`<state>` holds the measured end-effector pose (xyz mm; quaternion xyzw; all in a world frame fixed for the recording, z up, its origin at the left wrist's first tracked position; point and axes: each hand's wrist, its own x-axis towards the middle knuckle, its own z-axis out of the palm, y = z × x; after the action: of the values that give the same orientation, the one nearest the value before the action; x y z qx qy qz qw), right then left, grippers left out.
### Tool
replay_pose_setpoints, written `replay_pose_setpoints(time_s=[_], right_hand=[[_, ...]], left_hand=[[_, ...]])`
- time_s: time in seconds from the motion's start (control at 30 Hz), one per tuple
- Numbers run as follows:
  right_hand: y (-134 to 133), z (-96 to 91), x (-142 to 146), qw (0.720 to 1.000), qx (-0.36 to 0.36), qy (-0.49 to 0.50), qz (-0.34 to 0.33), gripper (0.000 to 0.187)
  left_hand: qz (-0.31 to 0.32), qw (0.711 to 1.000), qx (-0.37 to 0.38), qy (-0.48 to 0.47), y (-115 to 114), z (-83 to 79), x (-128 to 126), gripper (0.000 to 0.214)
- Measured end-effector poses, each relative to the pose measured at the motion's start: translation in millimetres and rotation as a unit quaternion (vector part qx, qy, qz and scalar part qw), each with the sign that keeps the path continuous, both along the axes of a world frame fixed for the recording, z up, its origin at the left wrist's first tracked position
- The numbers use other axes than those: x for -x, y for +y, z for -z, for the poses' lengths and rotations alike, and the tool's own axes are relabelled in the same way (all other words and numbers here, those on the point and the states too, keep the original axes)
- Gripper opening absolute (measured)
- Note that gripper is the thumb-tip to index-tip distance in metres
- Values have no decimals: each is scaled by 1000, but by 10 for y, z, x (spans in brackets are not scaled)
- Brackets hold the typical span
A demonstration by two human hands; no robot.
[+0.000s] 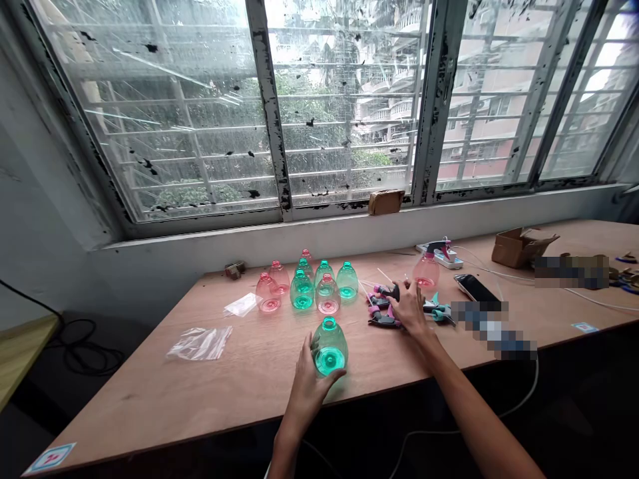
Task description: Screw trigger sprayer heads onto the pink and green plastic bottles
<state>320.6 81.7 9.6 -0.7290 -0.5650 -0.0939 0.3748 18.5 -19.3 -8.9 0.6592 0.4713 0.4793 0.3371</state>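
Note:
My left hand (310, 386) is wrapped around the side of a clear green bottle (329, 346) with no spray head on its neck, upright near the table's front edge. To the right, my right hand (410, 307) reaches into a loose pile of trigger spray heads, thumb and fingers closed about a black and pink spray head (388, 291). Other spray heads, one black (383, 320) and one teal (440, 313), lie around this hand. Behind them stands a pink bottle (426, 271) with a spray head fitted.
Several open bottles, pink (268, 293) and green (302, 291), stand in a group behind the held bottle. Clear plastic bags (200, 342) lie at left. A phone (478, 291), a power strip (452, 261) with its cable and a cardboard box (519, 247) are at right.

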Motion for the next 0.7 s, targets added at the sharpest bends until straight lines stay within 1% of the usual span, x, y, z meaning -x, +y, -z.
replay_pose_setpoints(time_s=[0.1,0.23,0.27,0.3,0.37,0.47,0.5,0.53,0.6,0.63,0.67,0.7], right_hand=[[-136,-86,35,998,-67,7,-14,45],[-388,-160,144,990,-134,17,-49,40],[-457,-171,183,986,-151,38,-66,40],[-526,-180,226,977,-172,80,-97,39],[-663,-194,323,952,-175,181,-171,39],[-840,-195,478,924,-137,252,-252,36],[-882,-188,527,904,-130,297,-278,36],[-911,-175,570,868,-128,369,-307,35],[-928,-132,641,774,-126,514,-347,34],[-920,-102,667,734,-122,564,-357,33],[-905,-67,686,710,-115,593,-361,33],[-888,-30,700,699,-106,609,-361,33]], left_hand=[[-1,1000,-14,-2,-6,-18,-7,83],[-21,999,-30,-8,-41,-78,-12,74],[-28,999,-33,-13,-50,-95,-9,73],[-35,999,-36,-20,-57,-110,-3,74],[-50,997,-36,-38,-63,-126,14,76],[-86,993,-19,-76,-44,-119,37,80],[-100,991,-10,-89,-30,-117,40,78],[-111,989,0,-100,-13,-120,39,76],[-118,986,21,-114,31,-151,24,68],[-113,986,31,-116,56,-179,13,66],[-104,987,41,-116,81,-212,0,64],[-93,988,52,-116,105,-246,-10,64]])
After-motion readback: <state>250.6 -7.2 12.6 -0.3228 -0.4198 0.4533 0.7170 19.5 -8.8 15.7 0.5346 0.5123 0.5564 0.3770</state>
